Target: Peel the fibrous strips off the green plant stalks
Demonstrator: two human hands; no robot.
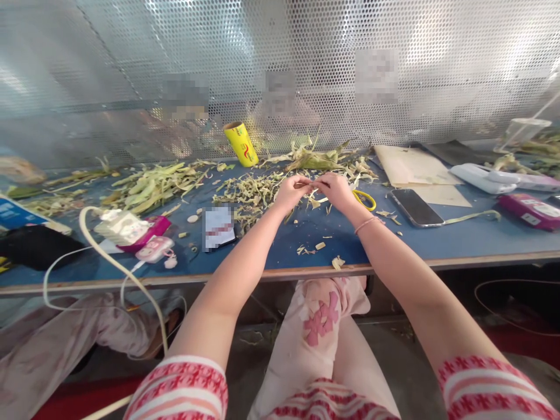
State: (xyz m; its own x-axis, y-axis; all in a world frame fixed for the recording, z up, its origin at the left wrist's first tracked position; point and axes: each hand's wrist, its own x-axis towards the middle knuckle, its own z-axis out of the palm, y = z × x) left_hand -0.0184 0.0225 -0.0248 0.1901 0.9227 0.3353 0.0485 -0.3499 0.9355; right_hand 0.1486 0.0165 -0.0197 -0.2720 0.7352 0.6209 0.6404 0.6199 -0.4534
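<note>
On the blue table, plant strips lie beside both hands.

Rough, matt plant scraps — glossy phone

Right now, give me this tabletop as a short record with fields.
Hands: left hand and right hand together; anything held is too small to tell
Nearest: curly pale-green plant scraps
Beside right wrist: thin yellow loop
Further right: black-screened rectangular phone
Behind scraps: yellow hollow cylindrical tube
Surface: blue tabletop
Backdrop: perforated silver metal panel
</note>
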